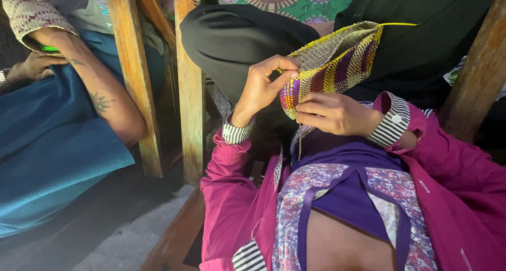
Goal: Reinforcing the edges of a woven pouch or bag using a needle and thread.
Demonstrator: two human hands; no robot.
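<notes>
**Both hands closed on woven pouch at its near edge**

The left hand (262,89) pinches the near edge of the woven pouch (333,64) between thumb and fingertips. The right hand (331,113) is closed on the lower corner of the same edge, and a thin strand (300,143) hangs below it. The pouch is held in the air above the lap, carried by nothing but the hands; a yellow strip (396,24) sticks out from its far top corner.

Judged step: working the strand along the edge. The next move calls for a steady pinch and a short pull.

Room is tight: a wooden post (191,81) stands just left, another person's arm (100,92) beyond it.
</notes>
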